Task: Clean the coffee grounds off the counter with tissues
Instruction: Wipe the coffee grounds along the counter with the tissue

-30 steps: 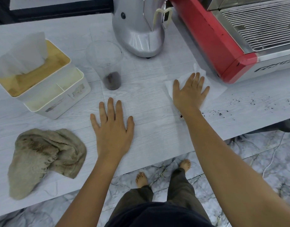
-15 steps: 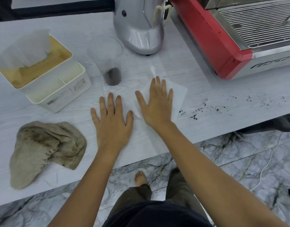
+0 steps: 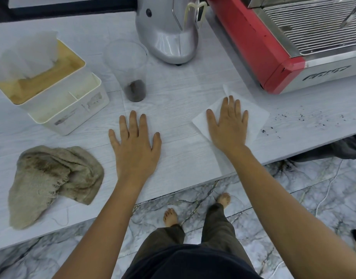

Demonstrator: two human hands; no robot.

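Observation:
My right hand (image 3: 229, 125) lies flat, fingers spread, pressing a white tissue (image 3: 255, 117) onto the pale wood-grain counter (image 3: 183, 97). Dark coffee grounds (image 3: 281, 125) are scattered on the counter just right of the tissue, trailing toward the right edge. My left hand (image 3: 135, 143) rests palm down on the bare counter, empty, a hand's width left of the tissue. A white tissue box (image 3: 66, 109) with a sheet sticking up stands at the far left.
A clear plastic cup (image 3: 130, 71) with grounds in its bottom stands behind my left hand. A silver grinder (image 3: 169, 37) and a red espresso machine (image 3: 273, 57) line the back. A dirty beige rag (image 3: 50, 182) lies front left. The counter edge runs just below my wrists.
My right hand slid the tissue left toward my left hand, then back to the right, next to the grounds. My left hand stayed put.

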